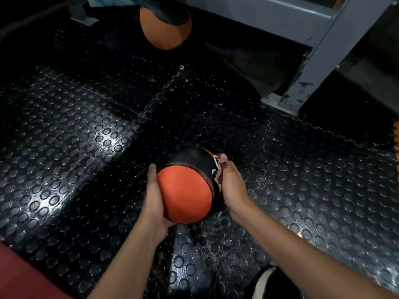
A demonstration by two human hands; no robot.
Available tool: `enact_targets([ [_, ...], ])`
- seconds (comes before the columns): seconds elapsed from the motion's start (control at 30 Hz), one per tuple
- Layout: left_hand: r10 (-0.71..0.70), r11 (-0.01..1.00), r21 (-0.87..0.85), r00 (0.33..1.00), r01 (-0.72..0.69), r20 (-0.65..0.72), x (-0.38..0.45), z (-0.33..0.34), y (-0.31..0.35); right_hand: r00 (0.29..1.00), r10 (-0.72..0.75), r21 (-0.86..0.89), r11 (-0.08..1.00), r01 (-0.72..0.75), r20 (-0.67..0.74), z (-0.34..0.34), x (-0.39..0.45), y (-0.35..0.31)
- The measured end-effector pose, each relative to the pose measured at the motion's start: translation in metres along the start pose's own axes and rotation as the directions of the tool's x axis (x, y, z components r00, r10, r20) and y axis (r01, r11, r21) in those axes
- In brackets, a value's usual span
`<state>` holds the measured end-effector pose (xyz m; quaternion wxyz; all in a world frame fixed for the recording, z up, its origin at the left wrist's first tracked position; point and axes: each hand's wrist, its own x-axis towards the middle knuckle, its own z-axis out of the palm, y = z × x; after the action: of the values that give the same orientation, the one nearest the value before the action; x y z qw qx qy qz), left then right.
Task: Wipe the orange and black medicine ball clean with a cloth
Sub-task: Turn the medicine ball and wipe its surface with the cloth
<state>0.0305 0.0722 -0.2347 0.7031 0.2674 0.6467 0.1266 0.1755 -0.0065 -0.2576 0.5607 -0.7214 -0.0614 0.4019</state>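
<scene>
The left hand [154, 199] cupped the near left side of the medicine ball [186, 190]. Its thumb lay straight up along the ball's edge, and the palm sat under the ball. The fingers were hidden behind the ball, so how they lay could not be seen. The right hand [232, 186] was on the other side of the ball. It gripped a small cloth [217, 169] and pushed it flat against the ball's right side. Only a little of the cloth showed, white with some red, bunched between the fingers and the ball. The two hands were apart, with the ball held between them.

The ball was orange on the side facing the camera and black on top, with a thin orange line of stitching across the black part. It was held up just above the floor [86, 147], low in the middle of the view.

The floor was black rubber with round bumps all over it, and parts of it shone in the light. A second orange and black ball [166, 26] lay far off at the top of the view. A grey metal frame [306, 61] stood at the top right, with its foot on the floor. A black shoe with a white edge [274, 283] showed at the bottom, and something dark red [26, 275] filled the bottom left corner.
</scene>
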Motion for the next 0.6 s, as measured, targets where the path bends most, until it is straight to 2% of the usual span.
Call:
enact_targets([
  [0.07,0.031,0.999,-0.041,0.999,-0.032,-0.017,0.001,0.002,0.005,0.999,-0.02,0.024,0.999,0.021,-0.026,0.003,-0.011,0.008],
  [0.17,0.251,0.967,0.076,0.96,-0.243,-0.124,-0.011,0.0,0.017,0.998,0.011,0.125,0.992,-0.004,-0.057,0.009,-0.023,0.017],
  [0.27,0.498,0.857,0.217,0.859,-0.467,-0.116,-0.027,-0.004,0.022,0.997,0.07,0.25,0.967,-0.057,-0.044,0.016,-0.026,0.012],
  [0.33,0.612,0.773,0.268,0.788,-0.575,-0.074,-0.032,-0.007,0.016,0.996,0.091,0.281,0.956,-0.082,-0.019,0.016,-0.02,0.007],
  [0.37,0.627,0.761,0.269,0.775,-0.591,-0.071,-0.029,-0.01,0.012,0.995,0.096,0.235,0.968,-0.088,-0.022,0.011,-0.015,0.007],
  [0.43,0.601,0.786,0.254,0.792,-0.563,-0.104,-0.019,-0.011,0.008,0.996,0.085,0.152,0.985,-0.084,0.004,0.005,-0.011,0.003],
  [0.53,0.517,0.844,0.288,0.831,-0.453,-0.206,0.007,-0.003,0.012,0.992,0.13,0.143,0.981,-0.129,0.003,-0.003,-0.004,0.004],
  [0.6,0.472,0.859,0.305,0.866,-0.411,-0.163,0.021,0.007,0.014,0.994,0.109,0.126,0.986,-0.109,0.01,-0.004,-0.005,0.001],
])
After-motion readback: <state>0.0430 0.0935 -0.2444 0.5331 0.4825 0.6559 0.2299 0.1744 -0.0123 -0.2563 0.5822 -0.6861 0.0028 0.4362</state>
